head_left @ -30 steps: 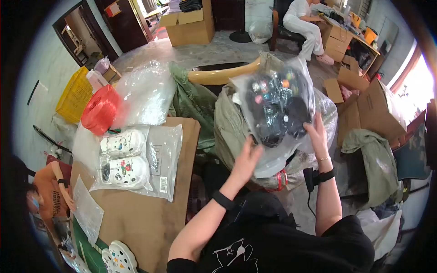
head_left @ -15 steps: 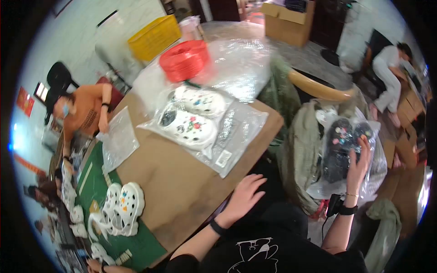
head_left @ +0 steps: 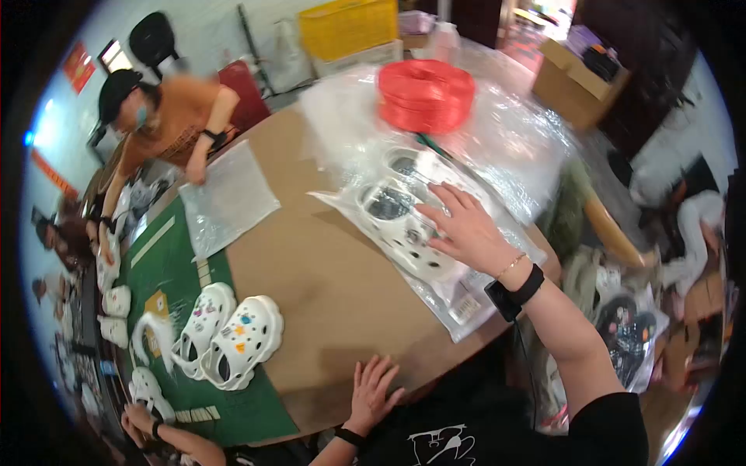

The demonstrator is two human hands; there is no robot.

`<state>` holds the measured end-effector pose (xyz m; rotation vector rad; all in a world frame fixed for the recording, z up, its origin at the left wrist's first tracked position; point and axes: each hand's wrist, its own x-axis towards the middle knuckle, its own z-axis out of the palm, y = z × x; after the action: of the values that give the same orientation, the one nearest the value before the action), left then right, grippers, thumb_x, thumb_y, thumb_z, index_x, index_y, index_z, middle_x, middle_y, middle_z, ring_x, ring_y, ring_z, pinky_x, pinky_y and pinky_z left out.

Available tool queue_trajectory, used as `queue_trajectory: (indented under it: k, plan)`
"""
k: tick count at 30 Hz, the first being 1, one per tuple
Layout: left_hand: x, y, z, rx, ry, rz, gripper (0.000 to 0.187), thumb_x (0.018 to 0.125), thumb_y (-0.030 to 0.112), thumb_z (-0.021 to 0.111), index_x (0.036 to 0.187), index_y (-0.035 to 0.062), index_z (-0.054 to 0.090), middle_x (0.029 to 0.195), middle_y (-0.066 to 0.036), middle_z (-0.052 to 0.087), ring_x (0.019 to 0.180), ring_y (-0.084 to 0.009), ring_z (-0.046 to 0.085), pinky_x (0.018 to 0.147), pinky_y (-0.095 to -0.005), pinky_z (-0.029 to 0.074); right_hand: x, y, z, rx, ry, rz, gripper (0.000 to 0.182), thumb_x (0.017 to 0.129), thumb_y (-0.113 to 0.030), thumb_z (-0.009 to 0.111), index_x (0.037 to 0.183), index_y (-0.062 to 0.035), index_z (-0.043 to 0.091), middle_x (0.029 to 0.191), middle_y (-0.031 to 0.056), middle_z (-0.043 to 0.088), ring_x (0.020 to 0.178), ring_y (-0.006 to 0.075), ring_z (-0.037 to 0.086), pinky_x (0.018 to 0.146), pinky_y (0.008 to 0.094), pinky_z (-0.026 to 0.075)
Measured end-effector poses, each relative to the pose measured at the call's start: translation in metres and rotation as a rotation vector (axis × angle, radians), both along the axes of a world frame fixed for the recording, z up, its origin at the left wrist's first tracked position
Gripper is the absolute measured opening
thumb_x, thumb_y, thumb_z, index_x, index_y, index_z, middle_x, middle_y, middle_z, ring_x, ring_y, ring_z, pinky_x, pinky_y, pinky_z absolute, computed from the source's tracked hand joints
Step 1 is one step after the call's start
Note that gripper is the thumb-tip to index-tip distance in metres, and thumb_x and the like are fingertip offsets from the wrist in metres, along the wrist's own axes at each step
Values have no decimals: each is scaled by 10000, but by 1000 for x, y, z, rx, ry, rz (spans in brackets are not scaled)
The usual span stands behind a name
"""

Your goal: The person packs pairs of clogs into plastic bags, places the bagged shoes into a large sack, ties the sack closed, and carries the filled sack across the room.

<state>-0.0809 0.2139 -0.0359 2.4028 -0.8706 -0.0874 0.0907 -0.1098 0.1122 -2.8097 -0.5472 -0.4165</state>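
My right hand [head_left: 466,229] lies with fingers spread over a pair of white clogs [head_left: 412,245] in a clear plastic bag [head_left: 458,307], seemingly touching the bag. Dark charms show on the nearer clog; my hand hides part of the pair. At the table's near edge, my left hand [head_left: 373,394] rests with its fingers apart and nothing in it. Left of it on a green mat [head_left: 256,412] stand two loose white clogs [head_left: 245,342] with coloured charms. A flat clear bag [head_left: 233,202] lies beyond them, under a co-worker's hand.
A roll of red plastic strapping [head_left: 426,95] sits on clear sheeting [head_left: 342,101] at the table's far side. On the right, a sack [head_left: 579,283] holds bagged dark clogs [head_left: 625,330]. A co-worker in orange [head_left: 179,116] is across the table; another person's hands [head_left: 140,419] are at lower left.
My right hand has left the bagged dark clogs in the sack and come over to the bagged white clogs. My left hand has lowered to the table edge. The view has turned left.
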Motion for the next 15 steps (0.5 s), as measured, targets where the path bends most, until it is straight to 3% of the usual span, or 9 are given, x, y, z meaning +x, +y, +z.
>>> queue_trajectory:
  k: [3, 4, 9, 11, 12, 13, 15]
  plan:
    - [3, -2, 7, 86, 57, 7, 536, 809, 394, 689, 1272, 159, 556, 1382, -79, 474, 1345, -286, 367, 1131, -522, 211, 60, 17, 2, -50, 83, -54, 680, 802, -407, 680, 1376, -131, 440, 1430, 192, 374, 1353, 381, 320, 1106, 522, 258]
    - [4, -4, 8, 88, 58, 55, 536, 809, 394, 689, 1272, 159, 556, 1382, -79, 474, 1345, -286, 367, 1131, -522, 211, 79, 22, -4, -113, 107, -63, 784, 765, -515, 681, 1410, -173, 394, 1458, 188, 342, 1379, 386, 273, 1117, 544, 226]
    - [5, -6, 16, 146, 83, 33, 520, 826, 406, 671, 1268, 159, 556, 1389, -63, 471, 1347, -242, 371, 1139, -491, 210, 108, 68, -36, -152, 117, 25, 813, 733, -491, 715, 1403, -142, 417, 1396, 203, 409, 1349, 407, 311, 1098, 598, 219]
    - [7, -7, 19, 144, 74, 47, 510, 830, 403, 668, 1264, 162, 552, 1392, -61, 469, 1346, -244, 370, 1137, -493, 212, 116, 77, -48, -183, 151, -85, 692, 732, -441, 718, 1312, -130, 501, 1322, 173, 462, 1310, 389, 362, 1088, 603, 235]
    - [7, -7, 20, 125, 91, 50, 508, 828, 400, 671, 1261, 163, 550, 1389, -60, 471, 1345, -243, 372, 1136, -496, 212, 117, 79, -47, -122, 77, -33, 395, 796, -294, 644, 1141, -111, 589, 1181, 134, 555, 1227, 329, 459, 1062, 598, 274]
    - [7, -8, 19, 106, 106, 60, 506, 826, 397, 674, 1257, 163, 548, 1385, -58, 473, 1343, -242, 374, 1135, -498, 212, 118, 78, -46, -117, 75, -25, 395, 796, -294, 644, 1141, -111, 589, 1181, 134, 555, 1227, 329, 459, 1062, 598, 274]
    - [6, -8, 14, 100, 126, 109, 501, 836, 367, 669, 1266, 153, 528, 1386, -66, 465, 1357, -249, 351, 1137, -504, 207, 124, 78, -50, -68, 66, -32, 189, 833, -153, 544, 999, -102, 618, 1026, 107, 623, 1105, 285, 551, 1032, 575, 317]
